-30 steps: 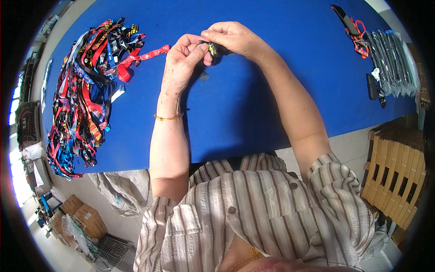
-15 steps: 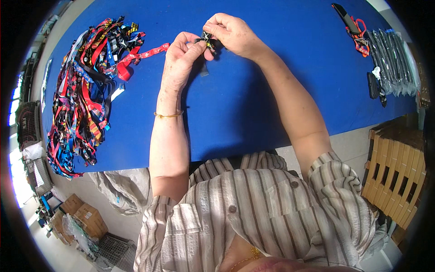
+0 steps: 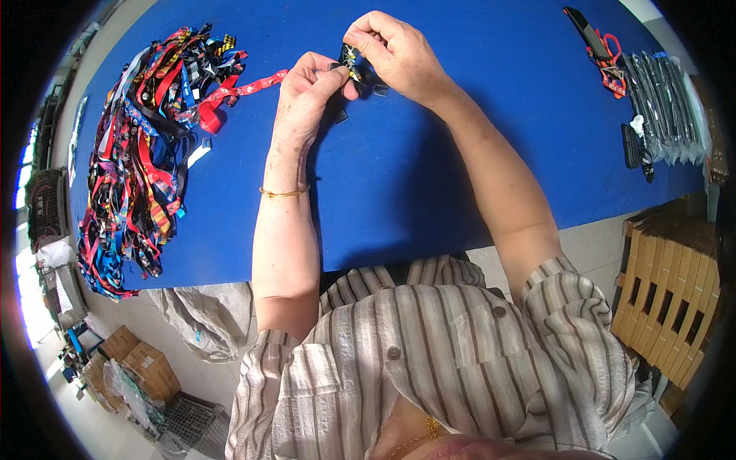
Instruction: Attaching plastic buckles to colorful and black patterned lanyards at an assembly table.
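Over the blue desk [image 3: 567, 161], a patterned black strap [image 3: 349, 58] opens out.
Past the desk's near edge, the left hand [image 3: 305, 93] pinches the strap low; beyond, the right hand [image 3: 399, 61], pinching the far end, has just drawn away, baring more print between them.

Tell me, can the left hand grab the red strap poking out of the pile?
Probably yes: the red strap ends close beside the left hand, nothing between, but that hand pinches a black patterned strap.
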`<action>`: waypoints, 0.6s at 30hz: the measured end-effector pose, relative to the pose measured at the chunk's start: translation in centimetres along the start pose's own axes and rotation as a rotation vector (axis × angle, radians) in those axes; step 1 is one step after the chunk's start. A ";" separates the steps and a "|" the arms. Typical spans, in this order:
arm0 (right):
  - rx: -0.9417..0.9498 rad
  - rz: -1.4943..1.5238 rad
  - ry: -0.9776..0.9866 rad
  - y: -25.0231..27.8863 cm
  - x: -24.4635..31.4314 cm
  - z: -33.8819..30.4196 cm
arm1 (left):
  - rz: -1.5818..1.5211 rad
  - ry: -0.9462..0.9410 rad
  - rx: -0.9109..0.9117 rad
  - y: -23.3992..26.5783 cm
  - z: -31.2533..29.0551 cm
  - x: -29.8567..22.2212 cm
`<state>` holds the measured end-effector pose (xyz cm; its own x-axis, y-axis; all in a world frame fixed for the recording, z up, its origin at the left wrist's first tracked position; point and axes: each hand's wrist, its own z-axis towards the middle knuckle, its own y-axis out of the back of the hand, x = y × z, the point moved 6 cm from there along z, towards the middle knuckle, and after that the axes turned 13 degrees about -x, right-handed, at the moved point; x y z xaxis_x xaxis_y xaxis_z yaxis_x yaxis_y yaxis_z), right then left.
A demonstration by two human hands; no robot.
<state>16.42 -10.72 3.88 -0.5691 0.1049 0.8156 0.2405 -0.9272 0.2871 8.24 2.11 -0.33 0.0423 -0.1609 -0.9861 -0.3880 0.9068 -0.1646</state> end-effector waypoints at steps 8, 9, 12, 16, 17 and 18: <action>0.048 0.019 0.306 -0.2 2.4 0.0 | -0.120 0.008 -0.067 0.7 0.4 0.3; 0.059 0.025 0.334 -0.6 2.5 -0.3 | -0.195 0.009 -0.064 1.0 0.6 0.3; 0.180 -0.006 0.317 -1.2 2.4 -0.7 | -0.316 0.027 -0.045 1.7 0.9 0.3; 0.119 0.042 0.290 -1.1 1.7 -0.5 | -0.377 0.072 -0.036 2.3 1.0 0.5; 0.127 0.058 0.280 -1.1 1.5 -0.5 | -0.400 0.073 -0.027 2.1 1.1 0.5; 0.135 0.073 0.270 -1.0 1.2 -0.4 | -0.401 0.074 -0.024 2.0 1.1 0.5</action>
<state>15.13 -9.79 4.34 -0.7309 -0.0761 0.6782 0.3802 -0.8707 0.3119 8.45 4.29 -1.15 0.1288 -0.5278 -0.8395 -0.3759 0.7574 -0.5339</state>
